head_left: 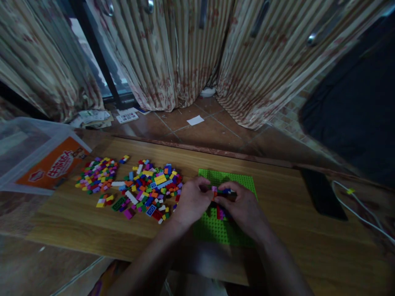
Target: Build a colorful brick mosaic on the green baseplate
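Note:
A green studded baseplate lies on the wooden table, under both my hands. Above it, my left hand pinches the left end of a small cluster of toy bricks, with pink and orange showing between the fingertips. My right hand curls its thumb and fingers around the right end of the same cluster, where dark and blue bits show. Just below, red and magenta bricks sit over the plate beside my right hand. My fingers partly hide the cluster, so its full shape cannot be made out.
Left of the plate spreads a large pile of mixed bricks, with a smaller pile beyond it. A clear plastic bin with an orange label stands at the far left. A black phone and white cable lie right.

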{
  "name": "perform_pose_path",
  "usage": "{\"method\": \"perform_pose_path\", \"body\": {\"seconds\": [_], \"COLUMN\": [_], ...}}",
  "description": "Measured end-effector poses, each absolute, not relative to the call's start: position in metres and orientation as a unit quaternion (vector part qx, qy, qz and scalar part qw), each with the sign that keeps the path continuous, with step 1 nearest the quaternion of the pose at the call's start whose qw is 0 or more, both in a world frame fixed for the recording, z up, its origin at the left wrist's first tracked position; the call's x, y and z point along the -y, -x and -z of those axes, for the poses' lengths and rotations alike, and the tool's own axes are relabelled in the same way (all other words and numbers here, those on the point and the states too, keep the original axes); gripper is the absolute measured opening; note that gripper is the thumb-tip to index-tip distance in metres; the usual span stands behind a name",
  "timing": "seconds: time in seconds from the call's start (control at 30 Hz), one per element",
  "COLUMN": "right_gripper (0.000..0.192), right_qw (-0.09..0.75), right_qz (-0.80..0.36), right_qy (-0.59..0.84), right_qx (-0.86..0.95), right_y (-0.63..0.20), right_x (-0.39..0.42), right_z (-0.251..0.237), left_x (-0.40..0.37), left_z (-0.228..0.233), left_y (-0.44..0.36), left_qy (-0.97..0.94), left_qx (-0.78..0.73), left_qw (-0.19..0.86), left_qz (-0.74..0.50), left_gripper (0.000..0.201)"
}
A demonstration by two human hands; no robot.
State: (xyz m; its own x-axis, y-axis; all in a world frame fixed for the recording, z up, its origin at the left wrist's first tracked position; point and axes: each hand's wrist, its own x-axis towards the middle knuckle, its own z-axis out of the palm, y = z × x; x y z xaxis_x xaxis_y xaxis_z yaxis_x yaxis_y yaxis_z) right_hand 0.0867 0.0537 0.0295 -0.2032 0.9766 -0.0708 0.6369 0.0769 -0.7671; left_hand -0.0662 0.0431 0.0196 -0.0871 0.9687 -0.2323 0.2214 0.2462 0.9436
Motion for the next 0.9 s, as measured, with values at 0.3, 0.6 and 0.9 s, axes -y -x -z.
{"method": "perform_pose_path", "body": {"seconds": [0.3,0.6,0.9], "right_gripper": [0.022,0.034,0.012], "right_qw": [0.220,0.271,0.328], "right_qz": [-0.323,-0.267,-0.263], "right_qy": [0.558,0.617,0.447], "right_qx": [0.732,0.689,0.789], "right_y": [-0.098,-0.090,-0.024], "right_x": [-0.058,-0.053,-0.031], "right_z": [-0.022,-0.041,-0.036], "left_x": [-0.032,-0.032,-0.045], "left_z": [-0.020,-0.039,-0.048], "left_y": [0.062,0.080,0.153], "left_qy": [-0.503,-0.503,-0.365], "left_qx": [-0.638,-0.619,-0.569], "left_qw": [0.438,0.411,0.357], "left_qz": [-0.385,-0.441,-0.644], "left_gripper": [0.019,0.022,0.016]}}
